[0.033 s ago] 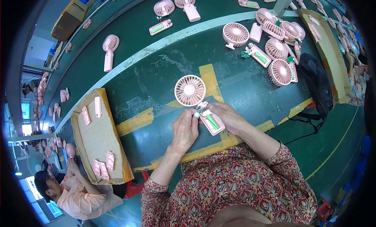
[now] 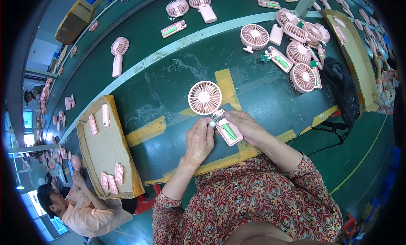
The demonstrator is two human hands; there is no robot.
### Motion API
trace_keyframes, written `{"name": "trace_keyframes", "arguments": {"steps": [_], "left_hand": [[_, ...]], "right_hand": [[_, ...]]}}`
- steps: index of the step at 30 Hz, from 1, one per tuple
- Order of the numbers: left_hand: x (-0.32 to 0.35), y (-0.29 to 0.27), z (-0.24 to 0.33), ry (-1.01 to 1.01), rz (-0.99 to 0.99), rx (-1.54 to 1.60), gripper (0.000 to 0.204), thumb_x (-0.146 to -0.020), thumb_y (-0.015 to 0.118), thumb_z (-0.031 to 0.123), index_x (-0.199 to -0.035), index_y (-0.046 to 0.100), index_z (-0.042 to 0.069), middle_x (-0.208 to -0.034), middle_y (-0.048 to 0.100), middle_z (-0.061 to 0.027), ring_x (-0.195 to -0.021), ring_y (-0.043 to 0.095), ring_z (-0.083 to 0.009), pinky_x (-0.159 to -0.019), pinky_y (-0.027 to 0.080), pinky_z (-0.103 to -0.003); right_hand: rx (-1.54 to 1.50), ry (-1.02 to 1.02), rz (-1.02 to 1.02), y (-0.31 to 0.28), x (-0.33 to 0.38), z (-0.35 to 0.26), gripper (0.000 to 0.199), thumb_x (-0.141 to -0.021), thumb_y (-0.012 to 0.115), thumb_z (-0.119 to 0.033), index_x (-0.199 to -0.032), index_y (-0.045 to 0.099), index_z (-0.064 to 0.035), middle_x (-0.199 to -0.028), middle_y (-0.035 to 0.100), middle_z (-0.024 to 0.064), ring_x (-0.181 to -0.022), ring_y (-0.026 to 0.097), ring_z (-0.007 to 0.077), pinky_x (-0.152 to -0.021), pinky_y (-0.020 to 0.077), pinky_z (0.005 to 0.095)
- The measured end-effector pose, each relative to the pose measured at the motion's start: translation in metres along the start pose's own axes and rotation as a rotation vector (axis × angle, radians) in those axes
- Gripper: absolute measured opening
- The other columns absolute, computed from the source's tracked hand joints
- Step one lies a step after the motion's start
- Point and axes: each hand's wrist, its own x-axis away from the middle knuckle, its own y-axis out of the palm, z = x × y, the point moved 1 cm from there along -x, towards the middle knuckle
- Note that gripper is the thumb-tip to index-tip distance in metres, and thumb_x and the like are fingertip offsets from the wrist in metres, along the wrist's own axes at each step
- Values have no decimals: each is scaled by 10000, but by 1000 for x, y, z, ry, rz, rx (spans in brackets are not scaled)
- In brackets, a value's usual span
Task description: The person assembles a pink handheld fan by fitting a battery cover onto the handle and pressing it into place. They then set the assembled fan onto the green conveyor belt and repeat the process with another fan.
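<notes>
A pink handheld fan (image 2: 205, 97) is between my hands, its round grille pointing away from me. Its handle half (image 2: 232, 139) lies uncovered, showing a green cylindrical battery (image 2: 229, 131) and small parts near the neck. My left hand (image 2: 198, 140) is closed in a pinch at the neck joint, with something white on the thumb tip. What exactly its fingertips pinch there is partly hidden. On the other side, my right hand (image 2: 246, 127) grips the upper right edge of the handle half, fingers curled beneath and beside it.
At left stands a cardboard tray (image 2: 135, 171) with several pink handle covers (image 2: 105, 115). A pile of pink fans (image 2: 299, 53) lies at far right, beside a black mesh bag (image 2: 340, 86) and another carton (image 2: 353, 61). Beyond a pale rail (image 2: 158, 48), more fans lie on a green belt. A co-worker (image 2: 84, 211) sits at lower left.
</notes>
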Motion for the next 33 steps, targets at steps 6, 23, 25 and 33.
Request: {"name": "trace_keyframes", "arguments": {"steps": [6,23,25,33], "left_hand": [[-3,-5,5,110,-19,-160,117,-807,565,12,-908,507,21,-786,560,-150,-714,583,-337,-593,471,-432],[-2,-6,5,108,-41,-144,148,-783,581,-17,-908,507,12,-776,560,-154,-712,589,-340,-585,474,-425],[-2,-5,4,117,-38,-154,154,-779,583,-21,-909,508,13,-772,558,-152,-708,588,-339,-580,475,-425],[-2,-7,8,132,-63,-209,169,-774,590,-21,-918,509,13,-777,560,-143,-701,588,-327,-574,484,-423]], "right_hand": [[4,-11,4,1,-1,3,336,-984,401,-247,-1143,525,21,-962,615,86,-815,630,136,-700,517,243],[122,-10,-1,2,3,-1,347,-984,410,-248,-1165,524,24,-989,612,62,-858,597,94,-758,494,212],[125,-14,-2,0,2,1,343,-984,411,-249,-1158,527,24,-984,612,60,-853,597,95,-754,493,212],[157,-62,55,0,-1,7,340,-987,405,-269,-1124,576,-8,-895,622,29,-733,560,64,-628,463,226]]}}
